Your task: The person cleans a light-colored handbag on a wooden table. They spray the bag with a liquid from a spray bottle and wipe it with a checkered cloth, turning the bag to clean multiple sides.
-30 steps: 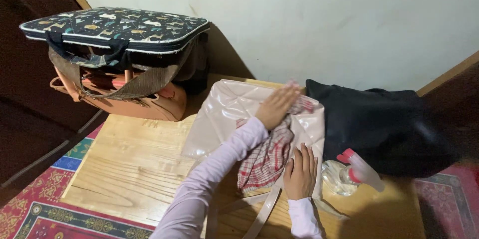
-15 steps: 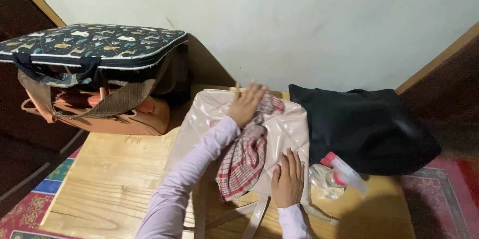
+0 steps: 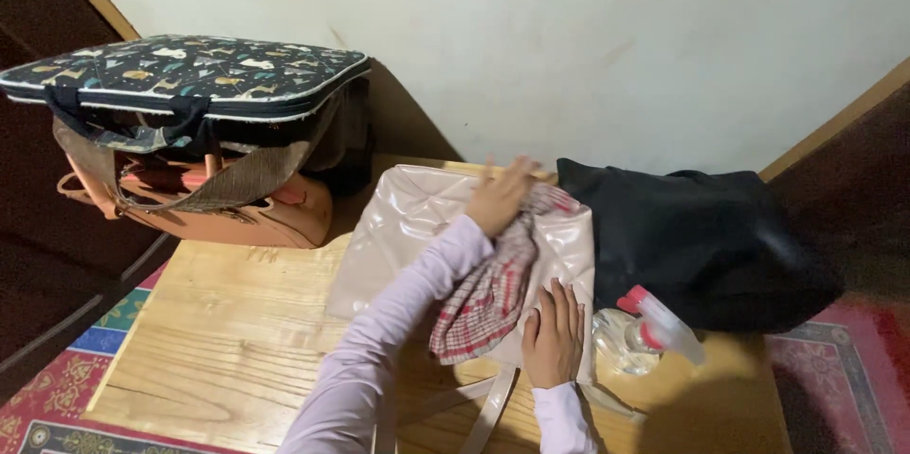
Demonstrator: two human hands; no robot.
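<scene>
- Wiping a glossy pale-pink bag [image 3: 408,227] with a red-and-white checked cloth [image 3: 488,293], bag lying flat on the wooden counter [image 3: 227,331], near its back edge by the wall.
- Pressing the left hand [image 3: 500,196] down on the upper end of the cloth, at the far right corner of the bag; fingers looking stretched forward and blurred, so not possible to tell whether pinching the cloth or only pushing it.
- Resting the right hand [image 3: 555,333] flat on the near right corner of the bag, fingers close together and straight, seemingly steadying the bag; holding nothing.
- Trailing the cloth from under the left hand down across the right part of the bag, its lower end lying just beside the right hand.
- Judging by the cloth's position, working over the right side; the left half of the bag lying bare and shiny, impossible to tell whether cleaned or not.
- Lying on its side just right of the bag: a clear spray bottle [image 3: 635,335] with a red-and-white nozzle, untouched by either hand.
- Sitting behind the bottle, touching the pink bag's right edge: a black bag [image 3: 701,236].
- Stacked at the left end of the counter, well apart from the hands: a tan handbag [image 3: 256,212] under a dark patterned case [image 3: 190,70].
</scene>
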